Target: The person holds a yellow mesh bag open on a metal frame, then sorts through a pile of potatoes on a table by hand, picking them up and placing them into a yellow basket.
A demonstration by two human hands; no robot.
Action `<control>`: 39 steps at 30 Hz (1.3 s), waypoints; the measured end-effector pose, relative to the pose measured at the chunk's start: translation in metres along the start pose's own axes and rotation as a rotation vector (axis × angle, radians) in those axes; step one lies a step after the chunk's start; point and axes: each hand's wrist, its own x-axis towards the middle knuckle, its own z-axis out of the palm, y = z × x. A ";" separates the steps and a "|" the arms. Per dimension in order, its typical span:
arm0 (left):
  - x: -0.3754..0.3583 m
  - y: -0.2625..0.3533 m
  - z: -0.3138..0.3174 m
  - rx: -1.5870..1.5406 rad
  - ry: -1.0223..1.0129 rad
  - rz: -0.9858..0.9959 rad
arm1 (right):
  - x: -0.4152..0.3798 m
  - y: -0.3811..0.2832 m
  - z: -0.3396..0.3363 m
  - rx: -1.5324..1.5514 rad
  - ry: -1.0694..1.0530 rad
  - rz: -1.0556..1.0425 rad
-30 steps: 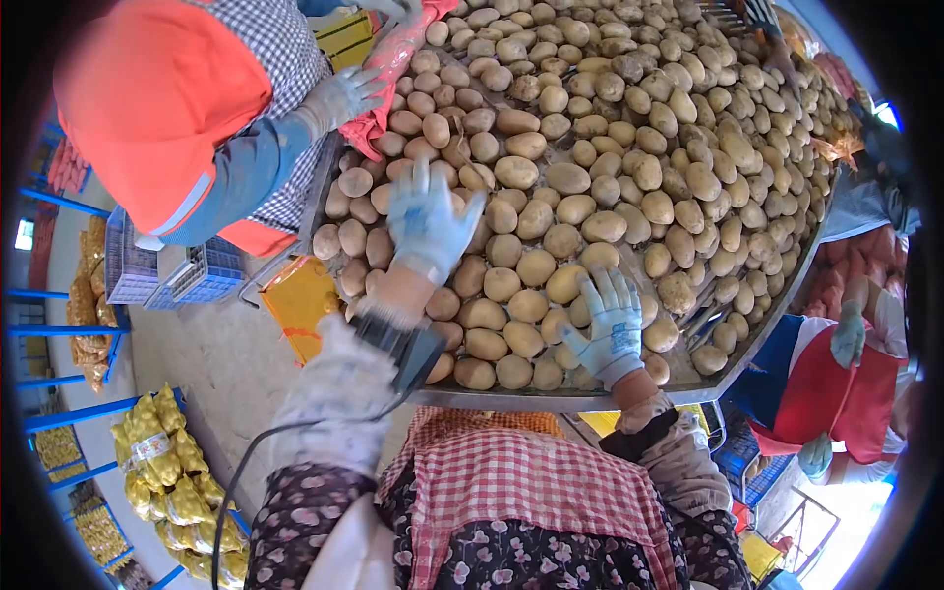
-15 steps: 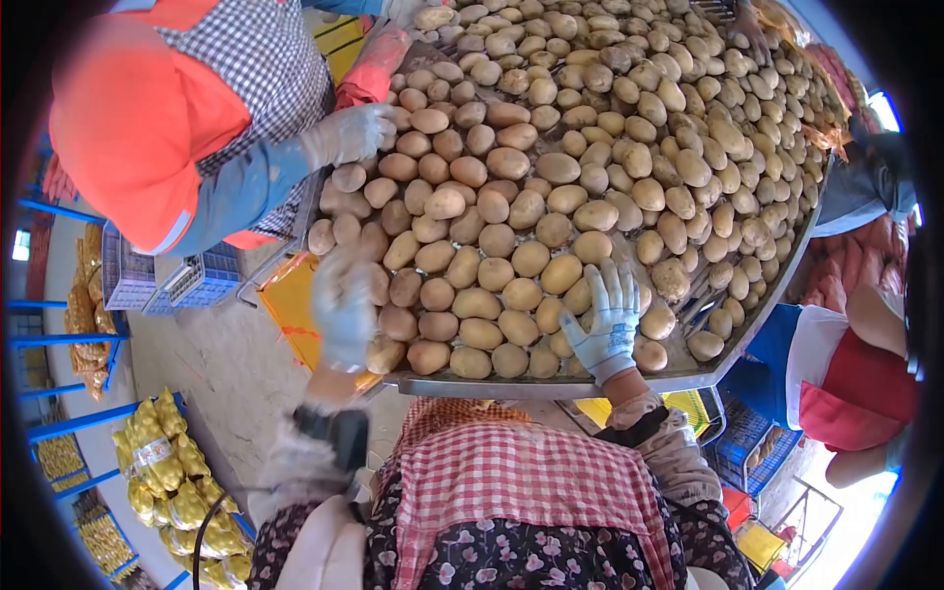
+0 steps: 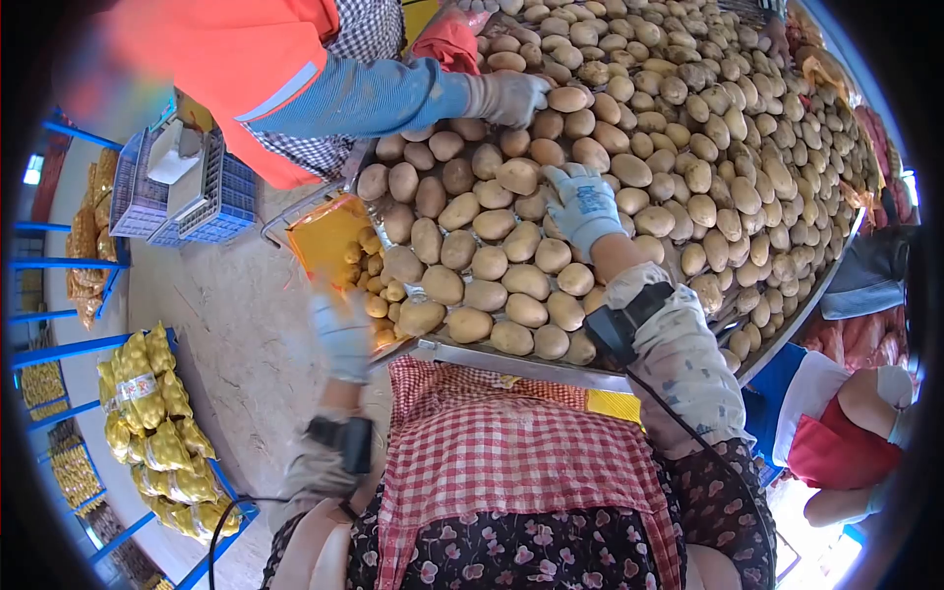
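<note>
Many potatoes [image 3: 524, 282] lie spread over a metal-edged table [image 3: 551, 370]. My right hand [image 3: 584, 206], in a pale glove, rests on the potatoes near the middle with its fingers apart. Off the table's left corner hangs my left hand [image 3: 341, 329], blurred by motion, beside an orange-lined crate [image 3: 329, 236] holding smaller potatoes [image 3: 374, 280]. Its fingers are too smeared to read. A co-worker's gloved hand [image 3: 513, 96] touches potatoes at the upper left of the table.
A co-worker in orange [image 3: 226, 59] leans over the left side. Blue crates [image 3: 182, 187] stand on the floor behind. Net bags of yellow produce [image 3: 146, 398] lie on a blue rack at the left. Another person in red [image 3: 846, 442] is at the right.
My right hand has moved up and inward over the potatoes. My left hand has left the potatoes and is off the table edge. The co-worker's arm reaches further right; the view has shifted.
</note>
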 end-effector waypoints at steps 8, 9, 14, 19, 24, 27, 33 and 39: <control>0.027 0.104 0.017 0.175 -0.505 0.752 | -0.103 0.041 -0.004 0.528 0.397 0.581; 0.036 0.111 0.013 0.225 -0.763 0.600 | -0.110 0.036 -0.010 0.517 0.403 0.600; 0.062 0.166 0.067 0.062 -0.524 0.860 | -0.106 0.000 -0.013 0.400 0.005 0.256; 0.048 0.149 0.054 0.198 -0.665 0.778 | -0.056 0.032 -0.030 0.164 0.251 0.295; 0.103 0.168 0.046 0.064 -0.952 0.423 | 0.004 0.036 -0.039 0.076 0.058 0.460; 0.117 0.171 0.092 -0.116 -0.351 0.754 | 0.043 0.028 -0.040 -0.202 -0.434 0.617; 0.101 0.152 0.080 -0.302 -0.573 0.800 | 0.054 0.024 -0.058 -0.292 -0.652 0.506; 0.142 0.184 0.130 -0.216 -0.354 0.885 | 0.045 0.021 -0.021 -0.378 -0.494 0.551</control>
